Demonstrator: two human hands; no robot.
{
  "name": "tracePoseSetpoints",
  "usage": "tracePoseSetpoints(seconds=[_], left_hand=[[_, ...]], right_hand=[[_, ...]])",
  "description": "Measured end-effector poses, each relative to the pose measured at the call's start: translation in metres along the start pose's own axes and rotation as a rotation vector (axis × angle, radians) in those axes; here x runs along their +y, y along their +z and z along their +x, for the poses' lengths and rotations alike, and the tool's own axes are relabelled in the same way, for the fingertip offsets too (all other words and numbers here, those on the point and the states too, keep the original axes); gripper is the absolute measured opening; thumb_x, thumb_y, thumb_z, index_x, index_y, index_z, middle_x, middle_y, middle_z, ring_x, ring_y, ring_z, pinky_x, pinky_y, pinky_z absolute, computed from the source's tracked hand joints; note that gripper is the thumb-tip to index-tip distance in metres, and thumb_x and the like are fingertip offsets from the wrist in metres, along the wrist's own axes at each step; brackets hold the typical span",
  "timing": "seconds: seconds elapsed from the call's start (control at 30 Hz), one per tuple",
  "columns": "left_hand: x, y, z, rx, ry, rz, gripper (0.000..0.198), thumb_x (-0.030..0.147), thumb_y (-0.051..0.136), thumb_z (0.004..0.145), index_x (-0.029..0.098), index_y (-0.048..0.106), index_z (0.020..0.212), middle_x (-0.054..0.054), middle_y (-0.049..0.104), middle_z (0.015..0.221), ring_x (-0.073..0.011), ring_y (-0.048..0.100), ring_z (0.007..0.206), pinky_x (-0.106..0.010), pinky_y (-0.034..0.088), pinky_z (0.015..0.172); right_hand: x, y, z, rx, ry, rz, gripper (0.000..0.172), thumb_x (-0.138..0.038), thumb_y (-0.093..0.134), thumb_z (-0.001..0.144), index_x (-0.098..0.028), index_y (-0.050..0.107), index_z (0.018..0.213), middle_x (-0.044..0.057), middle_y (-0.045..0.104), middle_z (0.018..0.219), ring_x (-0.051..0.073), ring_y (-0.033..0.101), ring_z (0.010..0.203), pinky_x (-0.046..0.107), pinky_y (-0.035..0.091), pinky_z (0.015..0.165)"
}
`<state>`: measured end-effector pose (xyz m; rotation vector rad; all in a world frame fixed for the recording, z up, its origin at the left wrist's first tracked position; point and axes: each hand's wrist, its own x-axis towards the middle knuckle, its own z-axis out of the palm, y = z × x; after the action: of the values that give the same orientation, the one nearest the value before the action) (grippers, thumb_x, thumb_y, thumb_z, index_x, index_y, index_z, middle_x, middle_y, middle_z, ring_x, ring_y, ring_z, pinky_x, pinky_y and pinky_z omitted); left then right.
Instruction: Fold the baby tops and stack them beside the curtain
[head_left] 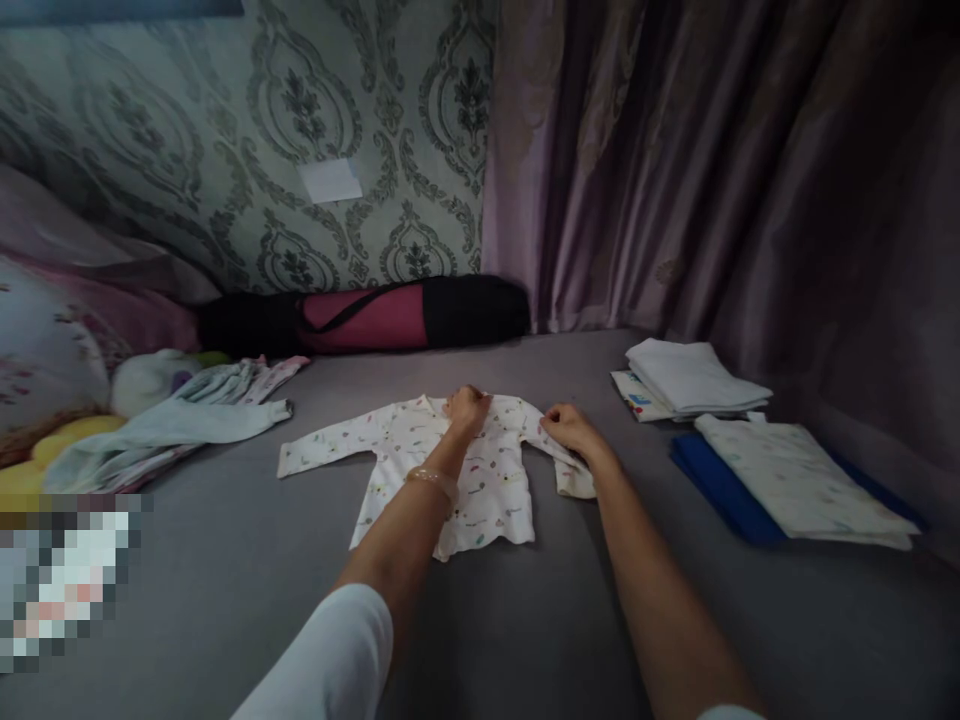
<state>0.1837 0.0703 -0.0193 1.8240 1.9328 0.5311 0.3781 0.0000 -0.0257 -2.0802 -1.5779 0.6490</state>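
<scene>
A small white long-sleeved baby shirt (487, 490) with a scattered coloured print lies spread on the grey bed sheet. Its left-hand sleeve stretches out flat, while the right-hand sleeve bends down toward me. My left hand (469, 408) is closed at the shirt's upper edge near the neckline, fingers curled on the cloth; a bangle circles that wrist. On the right, my right hand (571, 432) pinches the upper part of the bent sleeve. That forearm hides part of the cuff's edge.
Loose baby clothes (172, 420) and plush toys (150, 380) lie at the left. A black and red long bag (367, 318) rests along the wall. Folded white cloths (697, 375) and a folded printed garment (806, 480) over blue fabric (727, 495) sit at the right, beside the curtain (585, 170).
</scene>
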Motion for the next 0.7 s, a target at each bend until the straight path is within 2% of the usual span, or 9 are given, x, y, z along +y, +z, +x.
tracePoseSetpoints(seconds=[0.1,0.2,0.33,0.47,0.53,0.6,0.7], left_hand=[[-0.003,0.004,0.002,0.049,0.013,-0.034,0.023,0.035,0.054,0.091,0.024,0.069,0.103,-0.009,0.073,0.111,-0.029,0.061,0.115,-0.044,0.039,0.097],[-0.005,0.008,0.003,0.097,0.043,-0.039,0.024,0.034,0.049,0.094,0.024,0.066,0.107,-0.007,0.073,0.109,-0.027,0.063,0.11,-0.043,0.039,0.095],[-0.005,0.015,-0.001,0.153,0.137,0.093,0.024,0.03,0.046,0.096,0.021,0.065,0.107,-0.012,0.07,0.109,-0.0294,0.06,0.108,-0.045,0.038,0.094],[-0.005,0.017,-0.007,0.239,0.26,0.164,0.03,0.023,0.047,0.092,0.017,0.062,0.116,-0.017,0.063,0.119,-0.0332,0.053,0.114,-0.047,0.038,0.094],[-0.005,0.017,-0.008,0.214,0.412,0.102,0.04,0.016,0.048,0.087,0.019,0.059,0.125,-0.015,0.06,0.127,-0.0314,0.05,0.119,-0.045,0.038,0.095],[-0.006,0.018,-0.007,0.128,0.579,-0.002,0.052,0.009,0.043,0.085,0.023,0.054,0.133,-0.01,0.058,0.134,-0.027,0.047,0.124,-0.043,0.037,0.1],[-0.006,0.024,-0.005,-0.036,0.687,-0.105,0.054,0.007,0.037,0.088,0.022,0.051,0.138,-0.009,0.057,0.136,-0.0227,0.046,0.127,-0.042,0.033,0.106]], right_hand=[[-0.004,-0.002,-0.001,0.034,-0.016,0.059,0.007,-0.021,0.062,0.078,-0.017,0.067,0.075,0.002,0.066,0.07,0.013,0.055,0.063,0.02,0.035,0.055],[-0.008,-0.001,-0.003,0.073,-0.016,0.229,0.007,-0.021,0.058,0.079,-0.018,0.063,0.075,0.0,0.061,0.066,0.012,0.051,0.059,0.02,0.035,0.053],[-0.01,0.001,-0.007,0.065,0.032,0.393,0.006,-0.022,0.055,0.081,-0.018,0.059,0.084,-0.003,0.056,0.067,0.011,0.049,0.056,0.02,0.036,0.052],[-0.007,-0.001,-0.009,-0.014,0.058,0.519,0.012,-0.021,0.056,0.081,-0.018,0.058,0.092,-0.002,0.059,0.071,0.011,0.052,0.058,0.02,0.039,0.055],[-0.006,-0.003,-0.009,-0.046,0.037,0.578,0.016,-0.019,0.055,0.081,-0.018,0.058,0.097,-0.002,0.062,0.073,0.011,0.055,0.06,0.02,0.041,0.057],[-0.007,-0.004,-0.01,-0.065,-0.012,0.599,0.021,-0.017,0.053,0.08,-0.017,0.059,0.1,0.0,0.064,0.078,0.012,0.057,0.064,0.02,0.043,0.06],[-0.01,-0.004,-0.01,-0.038,-0.132,0.562,0.026,-0.015,0.055,0.076,-0.017,0.063,0.101,0.002,0.068,0.086,0.013,0.061,0.076,0.022,0.047,0.07]])
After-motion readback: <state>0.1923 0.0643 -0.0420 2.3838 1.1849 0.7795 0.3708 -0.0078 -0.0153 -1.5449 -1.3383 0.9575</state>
